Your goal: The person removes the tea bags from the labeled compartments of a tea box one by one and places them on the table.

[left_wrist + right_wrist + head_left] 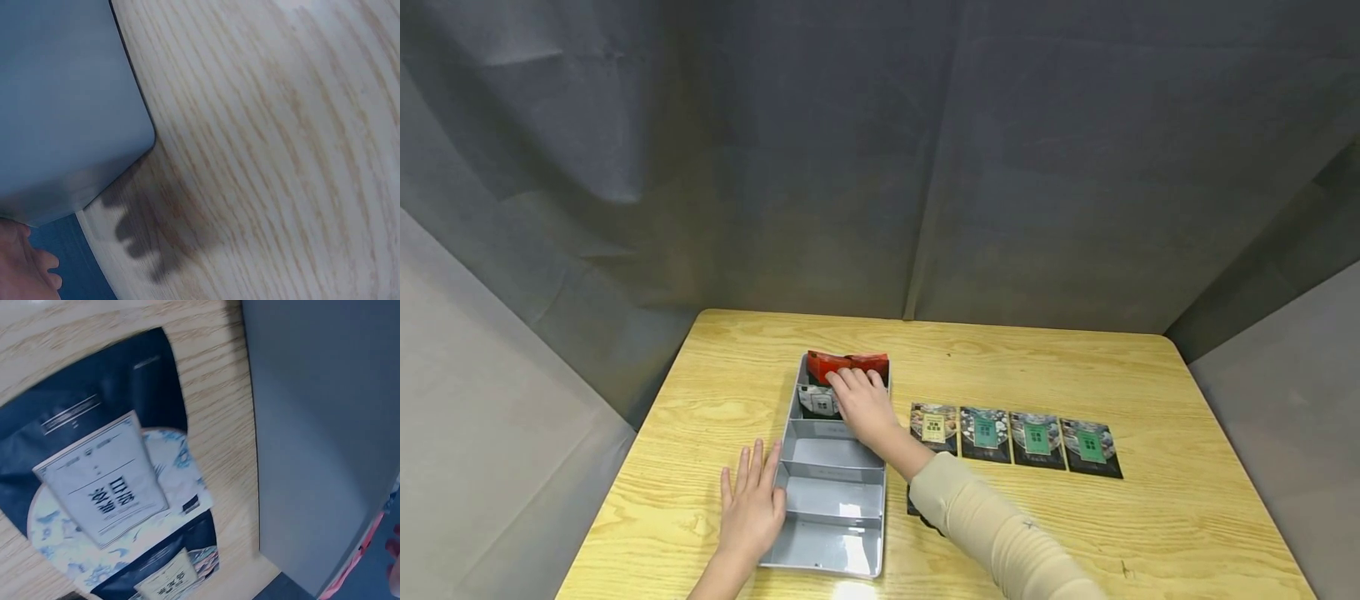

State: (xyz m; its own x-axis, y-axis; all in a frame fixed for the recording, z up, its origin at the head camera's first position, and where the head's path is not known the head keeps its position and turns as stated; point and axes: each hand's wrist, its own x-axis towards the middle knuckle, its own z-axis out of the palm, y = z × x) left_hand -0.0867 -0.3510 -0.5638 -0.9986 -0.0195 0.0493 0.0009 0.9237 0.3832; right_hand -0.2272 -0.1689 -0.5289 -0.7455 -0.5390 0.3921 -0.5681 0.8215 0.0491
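Note:
A grey tray point(831, 493) with a row of compartments stands on the table. My left hand point(751, 515) lies beside its left side, fingers spread and straight, thumb at the tray's edge. My right hand point(867, 410) reaches into the tray's far part, fingers bent down over the second compartment from the back. Whether they pinch anything is hidden behind the hand. Red packets point(826, 367) stand in the farthest compartment. A dark packet with a whitish label point(820, 402) stands in the second one, left of the right hand.
Right of the tray lies a row of several dark sachets point(1037, 440) with yellow and green labels. Another dark sachet is mostly hidden under the right forearm. In the right wrist view, a pale-labelled sachet point(112, 481) lies beside the tray wall point(312, 437). Dark curtains point(820, 167) hang behind the table.

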